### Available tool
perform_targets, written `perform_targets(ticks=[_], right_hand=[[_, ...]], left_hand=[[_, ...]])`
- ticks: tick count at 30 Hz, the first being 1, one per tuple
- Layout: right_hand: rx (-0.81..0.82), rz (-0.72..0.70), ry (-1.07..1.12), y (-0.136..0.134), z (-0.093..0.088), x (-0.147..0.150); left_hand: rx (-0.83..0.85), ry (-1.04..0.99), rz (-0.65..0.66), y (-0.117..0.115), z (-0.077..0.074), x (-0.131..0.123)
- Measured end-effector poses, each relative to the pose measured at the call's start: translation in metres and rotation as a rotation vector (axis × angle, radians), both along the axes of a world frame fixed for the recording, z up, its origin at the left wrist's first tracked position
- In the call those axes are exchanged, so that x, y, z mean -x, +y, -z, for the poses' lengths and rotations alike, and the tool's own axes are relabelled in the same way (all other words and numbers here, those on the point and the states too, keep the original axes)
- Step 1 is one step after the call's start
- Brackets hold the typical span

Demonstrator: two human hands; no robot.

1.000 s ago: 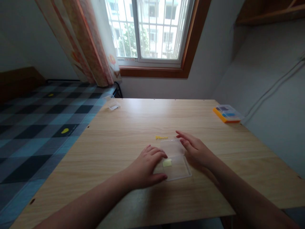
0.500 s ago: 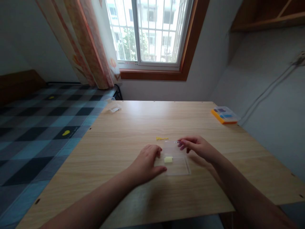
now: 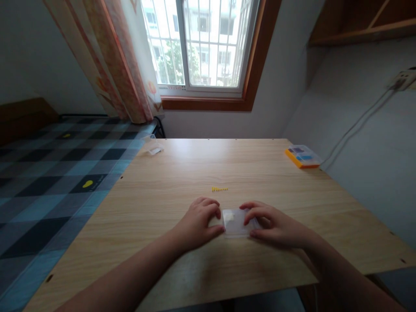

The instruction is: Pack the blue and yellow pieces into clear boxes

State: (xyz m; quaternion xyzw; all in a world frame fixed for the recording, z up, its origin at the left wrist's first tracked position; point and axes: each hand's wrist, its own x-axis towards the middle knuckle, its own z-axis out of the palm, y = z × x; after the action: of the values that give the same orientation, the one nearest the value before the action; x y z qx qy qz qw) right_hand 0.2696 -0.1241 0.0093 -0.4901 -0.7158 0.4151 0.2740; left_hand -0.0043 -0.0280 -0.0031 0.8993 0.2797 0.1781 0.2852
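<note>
On the table in front of me lies a small clear plastic box [image 3: 234,227] with its lid lying down over it. A pale yellow piece [image 3: 229,216] shows faintly through the lid. My left hand [image 3: 200,221] is curled against the box's left edge, thumb low and fingers higher. From the right, my right hand [image 3: 273,223] grips the box, with the thumb at the near side and fingers over the lid and far edge. Just beyond the box is a short row of tiny yellow pieces [image 3: 219,189], too small to make out.
At the table's far left corner sits an open clear container [image 3: 153,146] with something white inside. An orange case with a see-through lid [image 3: 302,157] lies near the right edge. A bed with a checked cover [image 3: 97,173] adjoins the table's left side.
The box's lid stood open, spread away from me; now it is folded down shut. My right hand moved toward me with it, while my left hand stayed at the left edge.
</note>
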Motion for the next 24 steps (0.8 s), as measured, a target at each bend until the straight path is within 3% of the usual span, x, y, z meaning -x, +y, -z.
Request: perform_targets(ticks=[3, 6, 13, 24], right_hand=[[-0.019, 0.019, -0.018, -0.005, 0.007, 0.003], [-0.071, 0.039, -0.041, -0.007, 0.012, 0.008], [-0.142, 0.104, -0.054, -0.014, 0.024, 0.015], [-0.198, 0.163, -0.068, -0.019, 0.033, 0.021]], left_hand=[[0.017, 0.008, 0.04, 0.005, -0.003, 0.005], [0.036, -0.001, -0.004, 0.005, -0.005, 0.006], [-0.069, 0.026, -0.018, -0.009, -0.002, -0.008], [-0.066, 0.018, -0.023, -0.006, -0.001, -0.009]])
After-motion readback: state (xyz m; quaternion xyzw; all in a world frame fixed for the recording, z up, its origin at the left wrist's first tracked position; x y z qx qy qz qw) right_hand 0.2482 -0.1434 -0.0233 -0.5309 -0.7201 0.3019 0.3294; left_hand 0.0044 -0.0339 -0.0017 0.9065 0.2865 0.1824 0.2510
